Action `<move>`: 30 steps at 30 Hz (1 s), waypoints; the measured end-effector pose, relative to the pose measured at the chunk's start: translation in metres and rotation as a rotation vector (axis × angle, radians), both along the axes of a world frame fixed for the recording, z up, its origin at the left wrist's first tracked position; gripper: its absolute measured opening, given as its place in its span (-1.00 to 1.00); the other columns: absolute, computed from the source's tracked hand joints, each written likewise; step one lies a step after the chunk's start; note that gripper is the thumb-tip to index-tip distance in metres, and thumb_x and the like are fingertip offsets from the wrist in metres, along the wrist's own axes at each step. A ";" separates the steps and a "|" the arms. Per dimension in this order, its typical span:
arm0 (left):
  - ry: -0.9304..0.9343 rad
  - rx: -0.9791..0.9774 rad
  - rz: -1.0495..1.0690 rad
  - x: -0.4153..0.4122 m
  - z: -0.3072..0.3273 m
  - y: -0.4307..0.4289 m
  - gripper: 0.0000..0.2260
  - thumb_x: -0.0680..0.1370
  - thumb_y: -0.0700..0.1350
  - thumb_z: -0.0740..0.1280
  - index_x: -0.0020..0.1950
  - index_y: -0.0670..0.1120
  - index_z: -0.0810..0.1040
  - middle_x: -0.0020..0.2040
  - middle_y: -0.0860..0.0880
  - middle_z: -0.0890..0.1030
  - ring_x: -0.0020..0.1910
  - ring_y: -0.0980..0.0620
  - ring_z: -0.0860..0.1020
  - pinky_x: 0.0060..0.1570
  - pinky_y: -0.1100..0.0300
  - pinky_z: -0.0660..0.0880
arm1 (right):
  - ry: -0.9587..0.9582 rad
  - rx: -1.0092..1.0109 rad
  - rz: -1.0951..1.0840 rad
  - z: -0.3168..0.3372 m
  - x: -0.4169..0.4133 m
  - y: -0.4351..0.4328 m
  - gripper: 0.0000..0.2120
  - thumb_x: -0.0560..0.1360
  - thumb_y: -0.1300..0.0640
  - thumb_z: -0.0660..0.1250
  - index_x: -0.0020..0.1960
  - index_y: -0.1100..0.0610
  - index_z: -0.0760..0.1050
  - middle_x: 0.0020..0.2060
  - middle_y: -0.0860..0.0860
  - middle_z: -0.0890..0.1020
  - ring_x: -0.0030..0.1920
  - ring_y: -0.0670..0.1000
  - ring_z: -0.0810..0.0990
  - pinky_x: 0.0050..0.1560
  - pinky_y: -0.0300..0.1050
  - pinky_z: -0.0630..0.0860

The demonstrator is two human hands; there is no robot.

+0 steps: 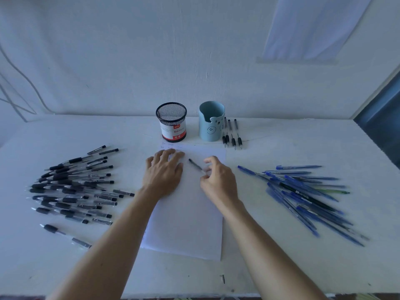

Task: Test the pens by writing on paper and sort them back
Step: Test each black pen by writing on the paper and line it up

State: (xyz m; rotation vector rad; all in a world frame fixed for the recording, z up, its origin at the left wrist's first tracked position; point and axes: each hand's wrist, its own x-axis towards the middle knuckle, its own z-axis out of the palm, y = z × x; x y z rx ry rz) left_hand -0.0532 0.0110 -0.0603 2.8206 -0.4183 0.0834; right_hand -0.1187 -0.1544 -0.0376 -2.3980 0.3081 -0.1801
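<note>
A white sheet of paper (186, 221) lies in the middle of the table, with faint writing near its top edge. My left hand (164, 172) rests flat on the paper's upper left part, fingers straight. My right hand (218, 180) pinches a black pen (195, 166) at its lower end; the pen points up and left over the paper. A large pile of black pens (71, 187) lies to the left. A pile of blue pens (303, 191) lies to the right.
A black mesh pen cup (171, 122) and a light blue bear cup (211, 121) stand at the back by the wall. Several black pens (232, 134) lie right of the blue cup. A small cap-like piece (223, 278) lies near the front edge.
</note>
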 end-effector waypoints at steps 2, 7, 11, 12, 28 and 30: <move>0.002 0.005 0.002 0.001 -0.001 0.000 -0.57 0.61 0.11 0.01 0.46 0.16 0.38 0.48 0.05 0.36 0.49 -0.02 0.22 0.42 -0.01 0.10 | -0.070 0.082 -0.066 0.003 0.001 -0.010 -0.64 0.43 0.29 0.31 0.20 0.09 0.51 0.02 -0.03 0.67 -0.01 0.05 0.63 0.06 -0.09 0.52; -0.001 0.017 0.000 0.002 -0.003 0.001 -0.56 0.60 0.13 0.00 0.46 0.17 0.37 0.48 0.06 0.37 0.49 -0.01 0.22 0.43 -0.02 0.11 | -0.276 0.227 -0.270 0.020 0.012 -0.050 -0.72 0.40 0.31 0.37 0.09 0.14 0.56 -0.06 -0.06 0.67 -0.23 -0.02 0.61 -0.19 -0.34 0.34; -0.018 0.022 -0.001 0.003 -0.005 0.001 -0.49 0.55 0.17 -0.08 0.44 0.17 0.38 0.46 0.07 0.38 0.47 -0.01 0.25 0.41 -0.03 0.13 | -0.310 0.254 -0.408 0.023 0.039 -0.084 -0.75 0.45 0.32 0.34 0.12 0.19 0.54 0.04 0.03 0.69 -0.11 0.05 0.65 -0.11 -0.32 0.37; -0.026 0.023 -0.001 0.002 -0.006 0.001 -0.48 0.54 0.18 -0.10 0.44 0.17 0.38 0.46 0.07 0.38 0.47 -0.01 0.25 0.41 -0.03 0.13 | -0.293 0.255 -0.425 0.021 0.047 -0.091 -0.75 0.47 0.33 0.33 0.14 0.20 0.54 0.07 0.05 0.68 -0.07 0.06 0.65 -0.07 -0.30 0.40; -0.046 0.021 -0.004 0.004 -0.008 0.003 -0.50 0.54 0.17 -0.07 0.41 0.17 0.41 0.42 0.07 0.41 0.44 -0.02 0.29 0.37 -0.05 0.17 | -0.055 0.176 -0.397 0.012 0.126 -0.113 -0.74 0.54 0.24 0.29 0.22 0.23 0.53 0.13 0.15 0.64 0.14 0.16 0.60 0.10 -0.11 0.48; -0.052 0.014 0.001 0.003 -0.008 0.002 -0.50 0.54 0.17 -0.06 0.40 0.16 0.43 0.41 0.07 0.43 0.43 -0.03 0.31 0.36 -0.05 0.18 | -0.054 0.174 -0.390 0.012 0.125 -0.112 -0.72 0.53 0.24 0.29 0.23 0.24 0.53 0.13 0.16 0.64 0.15 0.17 0.59 0.12 -0.11 0.48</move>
